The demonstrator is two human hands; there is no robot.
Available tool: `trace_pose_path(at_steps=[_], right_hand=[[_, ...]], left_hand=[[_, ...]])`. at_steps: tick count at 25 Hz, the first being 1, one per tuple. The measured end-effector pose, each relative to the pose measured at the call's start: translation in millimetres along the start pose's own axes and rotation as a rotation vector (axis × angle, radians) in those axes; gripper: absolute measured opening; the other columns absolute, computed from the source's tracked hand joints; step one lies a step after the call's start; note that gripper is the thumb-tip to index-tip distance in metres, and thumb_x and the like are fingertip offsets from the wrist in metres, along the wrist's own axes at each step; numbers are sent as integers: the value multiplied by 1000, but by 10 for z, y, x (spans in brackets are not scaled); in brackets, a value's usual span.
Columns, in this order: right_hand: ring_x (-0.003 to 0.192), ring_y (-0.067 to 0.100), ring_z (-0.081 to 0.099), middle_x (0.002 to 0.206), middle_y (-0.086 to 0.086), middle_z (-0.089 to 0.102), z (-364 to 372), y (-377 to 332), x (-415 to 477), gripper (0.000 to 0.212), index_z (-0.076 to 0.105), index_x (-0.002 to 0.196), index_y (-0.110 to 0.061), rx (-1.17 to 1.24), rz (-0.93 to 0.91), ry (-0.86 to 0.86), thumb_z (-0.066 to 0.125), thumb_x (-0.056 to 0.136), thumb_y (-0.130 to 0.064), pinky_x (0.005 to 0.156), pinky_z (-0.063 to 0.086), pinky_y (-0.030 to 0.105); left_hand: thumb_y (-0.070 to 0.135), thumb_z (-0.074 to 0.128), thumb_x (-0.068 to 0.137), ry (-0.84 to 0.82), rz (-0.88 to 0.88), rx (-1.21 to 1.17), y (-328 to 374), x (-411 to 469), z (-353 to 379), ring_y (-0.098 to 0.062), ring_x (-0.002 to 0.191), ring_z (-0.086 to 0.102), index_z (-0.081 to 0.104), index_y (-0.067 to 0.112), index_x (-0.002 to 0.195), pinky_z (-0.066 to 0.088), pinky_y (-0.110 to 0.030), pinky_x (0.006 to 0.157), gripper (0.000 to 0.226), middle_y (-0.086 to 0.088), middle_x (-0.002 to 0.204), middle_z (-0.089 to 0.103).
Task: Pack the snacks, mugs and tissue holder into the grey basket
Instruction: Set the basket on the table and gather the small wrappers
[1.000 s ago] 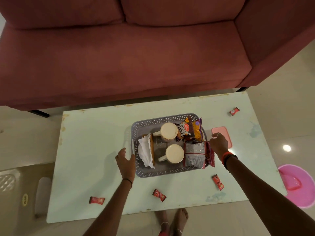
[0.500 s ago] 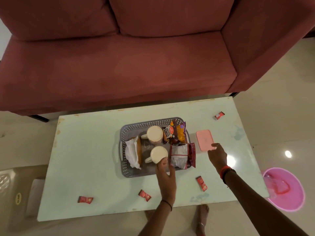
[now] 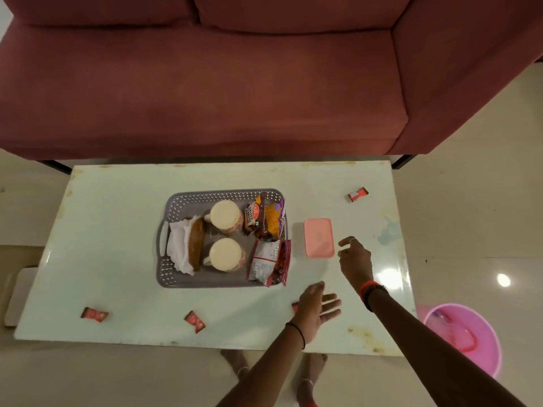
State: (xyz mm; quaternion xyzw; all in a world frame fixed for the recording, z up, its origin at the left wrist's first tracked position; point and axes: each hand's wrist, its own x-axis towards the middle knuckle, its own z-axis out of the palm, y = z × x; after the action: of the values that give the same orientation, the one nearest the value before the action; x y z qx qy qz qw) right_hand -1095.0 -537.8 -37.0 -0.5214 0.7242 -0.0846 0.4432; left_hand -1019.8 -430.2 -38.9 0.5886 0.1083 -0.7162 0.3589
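grey perforated plastic basket (image 3: 205,282) sits mid-table and i read it as nearly full: two cream mugs (image 3: 226,212) upside down in its middle, so they can't tip, the wooden tissue holder (image 3: 196,245) with white tissue against its left wall, snack packets (image 3: 266,218) stood along its right wall. right of the basket lies a flat pink plastic lid (image 3: 319,237); my right hand (image 3: 354,259) hovers just beside it, fingers curled, holding nothing. my left hand (image 3: 316,308) is spread and empty below the basket's right corner, over a small red wrapped sweet (image 3: 295,306), likely next in.
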Motion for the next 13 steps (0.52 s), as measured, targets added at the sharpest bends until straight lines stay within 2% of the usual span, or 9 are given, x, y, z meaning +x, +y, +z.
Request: trace_pose_path(at_steps=[2, 4, 6, 8, 9, 13], right_hand=[[95, 31, 62, 108, 23, 66, 9, -33, 206, 40, 56, 112, -4, -40, -49, -21, 35, 83, 14, 81, 49, 34], [115, 35, 55, 123, 23, 57, 41, -87, 409, 42, 49, 127, -2, -133, -119, -78, 45, 87, 8, 98, 45, 39], [127, 38, 43, 135, 23, 45, 80, -156, 595, 57, 35, 141, -3, -256, -151, -166, 58, 89, -8, 108, 37, 44], [131, 40, 39, 140, 22, 39, 118, -237, 731, 73, 26, 146, -3, -330, -165, -244, 65, 87, -19, 109, 34, 46], [130, 40, 39, 140, 21, 38, 133, -273, 777, 74, 26, 146, -2, -356, -179, -267, 66, 86, -19, 109, 35, 46], [122, 36, 48, 131, 22, 47, 180, -321, 900, 50, 44, 131, 3, -514, -281, -267, 64, 86, -11, 103, 42, 41]], left_hand=[[33, 39, 98, 54, 63, -71, 58, 188, 54, -26, 102, 62, 38, 24, 134, 54, -36, 84, 37, -12, 114, 57], [38, 39, 97, 120, 130, -107, 159, 347, 90, -29, 111, 57, 29, 31, 140, 49, -39, 91, 45, -15, 125, 50], [41, 38, 97, 171, 180, -156, 262, 507, 121, -31, 117, 55, 21, 37, 143, 46, -39, 94, 50, -18, 134, 46], [41, 37, 97, 178, 194, -209, 365, 611, 122, -32, 119, 54, 17, 39, 143, 45, -41, 96, 50, -19, 135, 47], [41, 36, 97, 167, 194, -214, 398, 646, 119, -32, 120, 54, 17, 39, 143, 45, -41, 97, 50, -19, 135, 48], [42, 36, 98, 112, 165, -144, 436, 772, 119, -29, 111, 58, 25, 35, 142, 46, -41, 100, 46, -15, 123, 54]])
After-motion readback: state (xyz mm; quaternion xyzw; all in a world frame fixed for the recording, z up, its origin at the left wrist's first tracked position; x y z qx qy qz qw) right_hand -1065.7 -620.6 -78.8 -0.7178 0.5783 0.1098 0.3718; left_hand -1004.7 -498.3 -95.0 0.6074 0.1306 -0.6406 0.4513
